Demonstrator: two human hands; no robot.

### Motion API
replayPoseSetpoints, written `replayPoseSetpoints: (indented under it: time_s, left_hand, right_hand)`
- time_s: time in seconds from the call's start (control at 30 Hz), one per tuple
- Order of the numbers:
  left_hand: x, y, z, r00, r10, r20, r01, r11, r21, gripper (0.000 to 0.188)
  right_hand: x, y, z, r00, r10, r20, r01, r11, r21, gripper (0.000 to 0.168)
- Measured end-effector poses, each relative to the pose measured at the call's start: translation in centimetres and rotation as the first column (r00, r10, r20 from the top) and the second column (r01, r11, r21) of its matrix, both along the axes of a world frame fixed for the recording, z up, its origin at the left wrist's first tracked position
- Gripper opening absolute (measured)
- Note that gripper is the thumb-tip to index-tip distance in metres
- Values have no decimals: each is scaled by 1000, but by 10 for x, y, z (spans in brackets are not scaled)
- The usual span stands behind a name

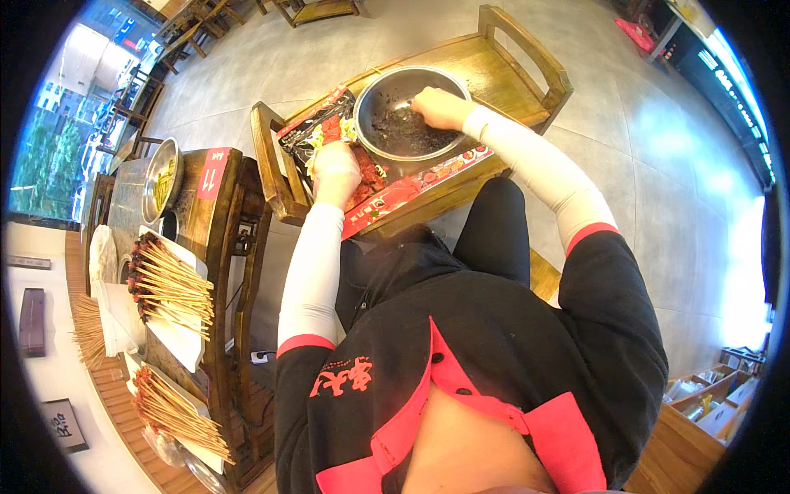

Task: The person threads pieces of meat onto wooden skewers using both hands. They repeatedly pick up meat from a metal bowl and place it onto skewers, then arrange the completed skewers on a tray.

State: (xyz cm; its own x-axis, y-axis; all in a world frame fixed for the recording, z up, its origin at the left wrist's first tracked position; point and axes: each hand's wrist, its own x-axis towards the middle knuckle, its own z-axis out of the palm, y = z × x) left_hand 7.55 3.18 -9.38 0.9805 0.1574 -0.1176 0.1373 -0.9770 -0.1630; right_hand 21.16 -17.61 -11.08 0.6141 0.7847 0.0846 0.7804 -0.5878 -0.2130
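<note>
My left hand (336,173) is curled over red, sauce-coated food (370,176), probably meat, with pale green leafy pieces (318,137) around it. Its fingers are hidden, so I cannot tell whether it grips a piece. This food lies on a printed paper mat (401,194) on a wooden bench-like stand (475,58) with raised end handles. Inside a round steel bowl (412,155), my right hand (441,108) reaches with bent fingers towards a dark, wet residue (401,126). A small bright spot shows by its fingertips; whether it holds anything is unclear.
On the left, a wooden table (219,247) carries a steel bowl of green strips (162,179), a white tray of dark-tipped skewers (176,278) and another tray of reddish skewers (179,410). A white container (120,318) stands among them. A wooden compartment box (710,395) is at lower right.
</note>
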Motion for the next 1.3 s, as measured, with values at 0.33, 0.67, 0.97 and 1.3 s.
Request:
replayPoseSetpoints:
  time_s: [0.33, 0.67, 0.97, 1.3]
  left_hand:
    - [5, -3, 1, 984, 177, -26, -179, 973, -143, 19]
    - [-6, 2, 10, 972, 233, 19, -225, 954, -200, 20]
    - [-12, -5, 10, 988, 155, -18, -155, 972, -174, 21]
    - [0, 36, -8, 973, 133, 191, -78, 960, -269, 16]
  right_hand:
    - [-29, 31, 25, 978, 62, -200, -84, 991, -103, 42]
    - [-35, 42, 7, 996, 92, -10, -92, 995, 37, 10]
    - [-45, 27, 29, 953, 165, -253, -185, 981, -57, 34]
    - [-36, 21, 12, 976, 204, -75, -208, 977, -48, 18]
